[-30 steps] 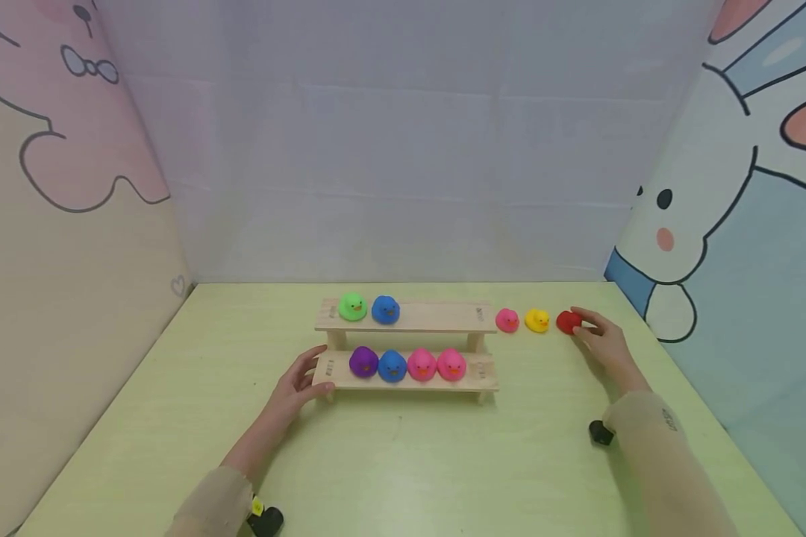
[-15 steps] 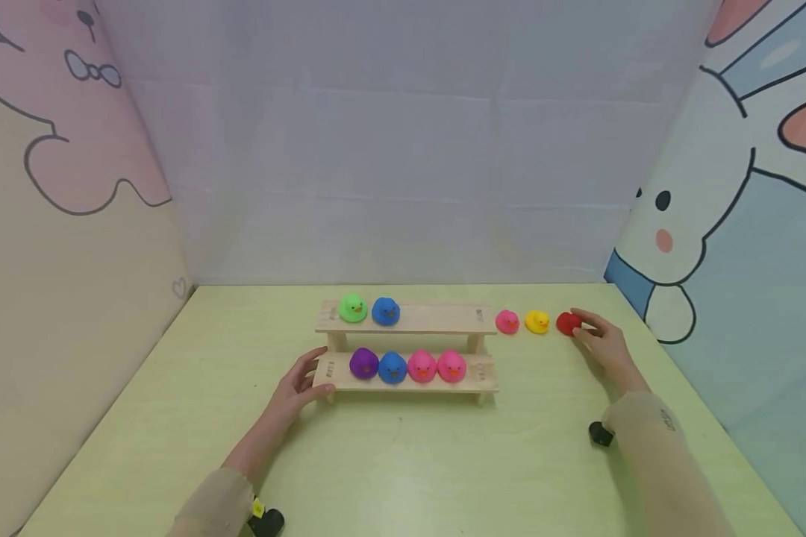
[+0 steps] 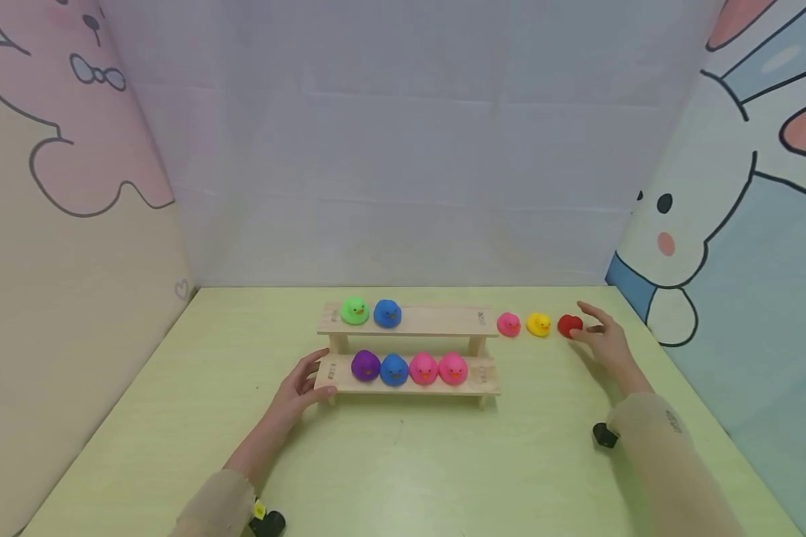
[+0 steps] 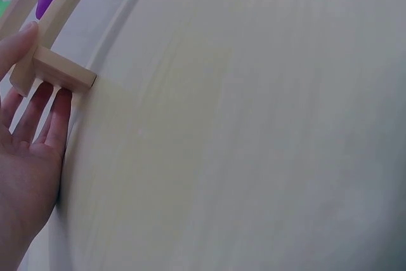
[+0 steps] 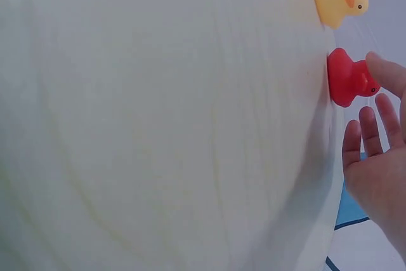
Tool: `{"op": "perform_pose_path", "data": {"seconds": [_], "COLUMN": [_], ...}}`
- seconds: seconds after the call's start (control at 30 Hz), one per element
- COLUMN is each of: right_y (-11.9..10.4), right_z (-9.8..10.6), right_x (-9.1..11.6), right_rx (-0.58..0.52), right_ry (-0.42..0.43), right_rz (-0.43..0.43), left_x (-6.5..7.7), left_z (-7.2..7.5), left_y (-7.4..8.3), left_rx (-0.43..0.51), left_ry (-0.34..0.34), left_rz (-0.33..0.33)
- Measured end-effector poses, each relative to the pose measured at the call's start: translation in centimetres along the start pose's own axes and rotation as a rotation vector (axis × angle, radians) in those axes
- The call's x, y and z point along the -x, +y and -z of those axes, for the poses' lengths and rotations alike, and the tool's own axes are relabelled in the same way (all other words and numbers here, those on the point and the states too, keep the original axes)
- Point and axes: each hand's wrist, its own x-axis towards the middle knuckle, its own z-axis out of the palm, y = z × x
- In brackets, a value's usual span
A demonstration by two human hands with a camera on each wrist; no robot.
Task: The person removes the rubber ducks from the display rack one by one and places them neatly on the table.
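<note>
A two-tier wooden rack [image 3: 436, 321] stands at mid-table. With thumb in front and fingers behind, my left hand [image 3: 298, 384] grips the left end of its lower plank; the left wrist view shows the thumb on the plank [image 4: 63, 17] and fingers beneath it. To the right, a red rubber duck [image 3: 568, 326] sits on the table. My right hand [image 3: 606, 343] is beside it, fingers parted and raised, the thumb right at the duck. In the right wrist view the red duck [image 5: 346, 79] faces the loosened fingers [image 5: 369, 131].
A green duck [image 3: 354, 311] and a blue duck [image 3: 387, 314] sit on the upper tier. The lower tier bears a purple duck [image 3: 366, 365], a blue one and two pink ones. A pink duck [image 3: 508, 324] and a yellow duck [image 3: 538, 324] stand between rack and red duck.
My right hand's fingers have spread and lifted off the red duck, which stays in its place. The left hand keeps its hold on the rack. The head view has tilted slightly.
</note>
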Motion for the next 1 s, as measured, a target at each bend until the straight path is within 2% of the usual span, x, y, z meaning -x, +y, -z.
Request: {"op": "perform_pose_path", "data": {"seconds": [0.37, 0.77, 1.0], "right_y": [-2.1, -6.9, -10.7], "right_z": [-0.2, -1.0, -1.8], "right_x": [-0.9, -1.8, -1.3], "right_rx": [0.065, -0.013, -0.097], "right_ry": [0.104, 0.175, 0.19], "right_rz": [0.178, 0.311, 0.39], "left_x": [0.2, 0.1, 0.1], "left_z": [-0.1, -0.1, 0.0], "left_y": [0.2, 0.2, 0.2], "left_rx": [-0.008, -0.004, -0.007], "left_ry": [0.0, -0.004, -0.006], "left_rz": [0.012, 0.02, 0.017]}}
